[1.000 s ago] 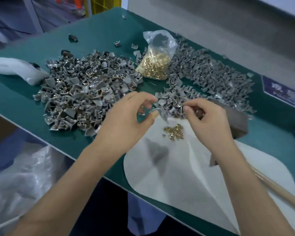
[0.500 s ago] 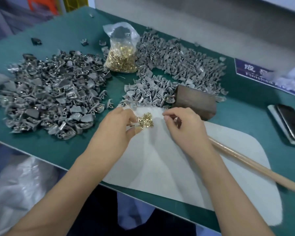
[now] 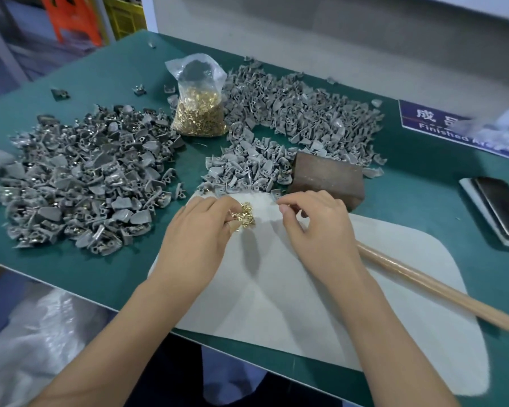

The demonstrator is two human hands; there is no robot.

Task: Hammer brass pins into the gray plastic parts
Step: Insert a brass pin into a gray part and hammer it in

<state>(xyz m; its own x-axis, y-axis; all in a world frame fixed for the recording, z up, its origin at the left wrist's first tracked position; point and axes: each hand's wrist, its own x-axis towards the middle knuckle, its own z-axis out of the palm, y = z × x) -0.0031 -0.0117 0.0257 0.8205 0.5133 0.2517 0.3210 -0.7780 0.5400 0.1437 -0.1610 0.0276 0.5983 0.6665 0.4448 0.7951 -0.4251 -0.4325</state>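
Observation:
A small heap of loose brass pins (image 3: 246, 215) lies on the white mat (image 3: 335, 295). My left hand (image 3: 200, 233) has its fingers curled into the heap's left side and pinches some pins. My right hand (image 3: 315, 227) is just right of the heap, thumb and forefinger pinched on something tiny that looks like a brass pin. A small pile of gray plastic parts (image 3: 247, 168) lies just beyond the mat. The hammer rests behind my right hand, its dark head (image 3: 326, 180) on the table and its wooden handle (image 3: 435, 286) across the mat.
A clear bag of brass pins (image 3: 199, 113) stands at the back. A big pile of gray parts (image 3: 80, 177) covers the left, another pile (image 3: 300, 118) the back right. A phone (image 3: 500, 207) and a blue sign (image 3: 453, 127) are at right. The table edge (image 3: 71, 289) runs near me.
The view has swung right and closer. My left hand has moved from the gray parts' edge down onto the brass pin heap. My right hand stays beside it, still pinched.

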